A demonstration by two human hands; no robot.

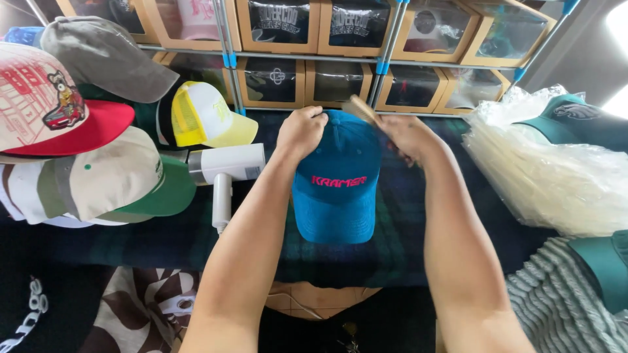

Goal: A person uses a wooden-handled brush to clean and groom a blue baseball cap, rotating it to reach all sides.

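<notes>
A blue corduroy cap (pixel 337 189) with pink lettering on its front lies on the dark plaid cloth (pixel 163 238), its brim toward me. My left hand (pixel 301 131) is closed on the back left of the cap's crown. A wooden brush (pixel 361 108) is gripped in my right hand (pixel 407 136), which rests against the crown's back right side, the brush head poking up above the cap.
Several caps are piled at the left, among them a red-brimmed one (pixel 59 111) and a yellow mesh one (pixel 203 114). A white handheld appliance (pixel 226 170) lies beside the cap. Clear plastic bags (pixel 549 170) are stacked at the right. Boxed caps fill the shelves (pixel 340 46) behind.
</notes>
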